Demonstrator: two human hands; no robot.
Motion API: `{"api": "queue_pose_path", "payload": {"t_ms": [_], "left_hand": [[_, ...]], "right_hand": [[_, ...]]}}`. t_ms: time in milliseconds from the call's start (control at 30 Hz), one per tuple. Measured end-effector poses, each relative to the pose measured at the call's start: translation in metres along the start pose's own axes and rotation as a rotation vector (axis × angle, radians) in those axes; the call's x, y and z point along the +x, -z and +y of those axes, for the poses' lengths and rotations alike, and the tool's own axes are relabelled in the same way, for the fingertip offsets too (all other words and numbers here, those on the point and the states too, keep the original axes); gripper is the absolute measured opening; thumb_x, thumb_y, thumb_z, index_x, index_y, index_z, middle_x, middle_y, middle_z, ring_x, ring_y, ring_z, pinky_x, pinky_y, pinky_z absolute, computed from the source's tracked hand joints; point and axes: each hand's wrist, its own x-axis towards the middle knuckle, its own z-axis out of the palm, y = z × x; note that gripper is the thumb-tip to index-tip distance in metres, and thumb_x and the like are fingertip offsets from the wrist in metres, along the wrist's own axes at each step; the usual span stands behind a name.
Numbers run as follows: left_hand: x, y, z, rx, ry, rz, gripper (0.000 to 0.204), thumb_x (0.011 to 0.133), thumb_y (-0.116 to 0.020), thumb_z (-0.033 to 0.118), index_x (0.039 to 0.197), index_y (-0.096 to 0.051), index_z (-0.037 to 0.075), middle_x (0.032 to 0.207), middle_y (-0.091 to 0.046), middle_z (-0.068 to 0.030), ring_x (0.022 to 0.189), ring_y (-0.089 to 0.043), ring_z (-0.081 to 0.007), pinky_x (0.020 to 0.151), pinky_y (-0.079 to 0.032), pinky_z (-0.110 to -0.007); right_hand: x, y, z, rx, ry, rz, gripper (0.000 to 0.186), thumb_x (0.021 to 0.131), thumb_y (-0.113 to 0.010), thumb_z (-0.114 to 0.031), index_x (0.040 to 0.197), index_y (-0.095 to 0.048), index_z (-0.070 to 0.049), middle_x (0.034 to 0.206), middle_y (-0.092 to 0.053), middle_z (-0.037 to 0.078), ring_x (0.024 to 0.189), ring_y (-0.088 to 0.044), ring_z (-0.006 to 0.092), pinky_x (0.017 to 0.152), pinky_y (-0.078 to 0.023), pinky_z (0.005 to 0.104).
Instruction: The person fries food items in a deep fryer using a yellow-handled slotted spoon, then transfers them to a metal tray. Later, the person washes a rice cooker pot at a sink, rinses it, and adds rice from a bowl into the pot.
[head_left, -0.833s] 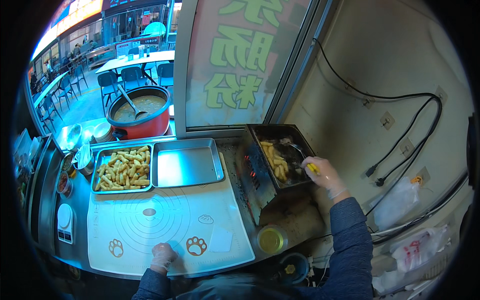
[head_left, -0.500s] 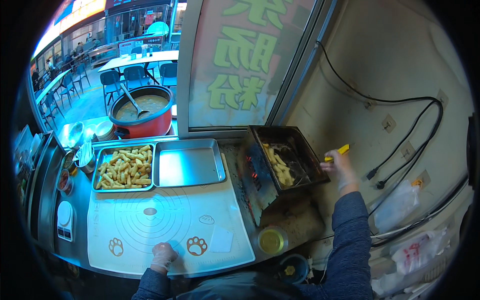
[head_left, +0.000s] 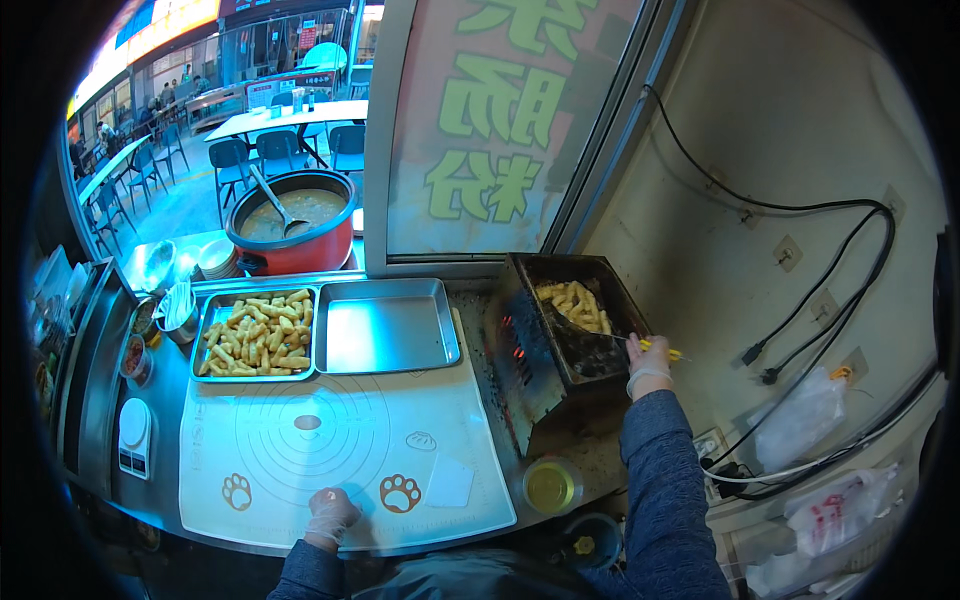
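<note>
At the fryer's (head_left: 550, 390) right front corner, my gloved right hand (head_left: 648, 362) grips a yellow-handled metal utensil (head_left: 668, 352), its metal end inside the dark oil. Golden fried dough pieces (head_left: 578, 305) lie in the back of the fryer. My gloved left hand (head_left: 330, 515) rests in a loose fist on the printed silicone mat (head_left: 250, 430), with nothing visible in it. Behind the mat stand a tray of fried pieces (head_left: 255, 338) and, beside it, a bare metal tray (head_left: 385, 322).
A red pot (head_left: 295, 245) of soup with a ladle sits on the sill. A scale (head_left: 135, 435) is on the left, a cup of oil (head_left: 550, 487) by the mat's right corner. Black cables (head_left: 790, 206) hang on the right wall. Tables and seated people are outside.
My right hand has swung down and left with the utensil, whose end is now within the fryer. The pieces there lie more bunched toward the back. My left hand stays on the mat.
</note>
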Motion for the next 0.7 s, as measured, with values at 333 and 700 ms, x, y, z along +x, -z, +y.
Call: {"api": "queue_pose_path", "payload": {"t_ms": [333, 700], "left_hand": [[0.001, 0.003, 0.003, 0.015, 0.002, -0.002, 0.044, 0.08, -0.06, 0.044, 0.099, -0.071, 0.006, 0.101, -0.068, -0.0146, 0.099, -0.065, -0.0285, 0.085, -0.05, -0.036], [0.003, -0.002, 0.001, 0.002, -0.008, 0.01, 0.044, 0.079, -0.061, 0.046, 0.097, -0.071, 0.006, 0.101, -0.068, -0.0154, 0.098, -0.065, -0.0293, 0.085, -0.05, -0.036]], "right_hand": [[-0.033, -0.022, 0.006, -0.534, 0.292, -0.441, 0.009, 0.087, -0.06, -0.008, 0.095, -0.06, -0.009, 0.089, -0.061, 0.005, 0.079, -0.066, 0.0208, 0.073, -0.053, 0.0302], [-0.141, -0.03, -0.072, -1.26, 1.088, -1.347, 0.011, 0.082, -0.06, -0.006, 0.092, -0.061, -0.004, 0.088, -0.064, 0.013, 0.083, -0.063, 0.0291, 0.078, -0.049, 0.0327]]}}
